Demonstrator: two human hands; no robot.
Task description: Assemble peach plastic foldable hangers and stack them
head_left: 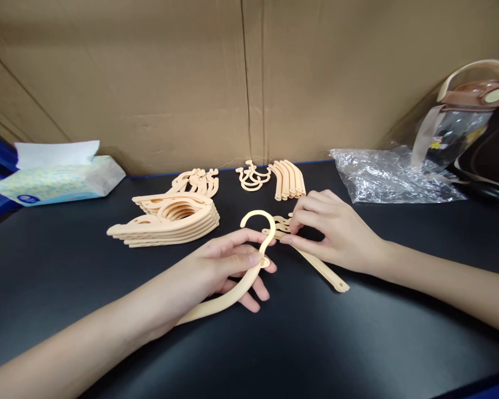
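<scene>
Currently, head view, left forearm: extended from the lower left corner toward the middle of the black tabletop (316, 349).
Left hand: the partly assembled hanger (237, 291) is grasped by the left hand (228, 263), with the thumb laid over the joint and the fingers spread behind and below.
Right forearm: reached in from the right edge, angled slightly upward toward the centre.
Right hand: back turned up, fingers bent; the fingertips of the right hand (336, 230) are brought close together at the wavy plastic pieces (281, 226). Whether one is gripped cannot be told.
Partly assembled hanger: held in front of the right hand's fingertips and to their left, hook pointed up and its single arm curved down under the left wrist.
Loose hanger arm: the loose hanger arm (326, 271) is laid slantwise below the right hand, its far end hidden.
Hanger stack: the hanger stack (172, 224) is set beyond the left forearm, with a cluster of hooks (199, 182) behind it.
Back edge: thin hooks (253, 189) are placed beside a row of hanger arms (290, 180).
Sides: a tissue pack (62, 180) is seen at left; a clear plastic bag (391, 180) and a drinking bottle (457, 127) at right.
</scene>
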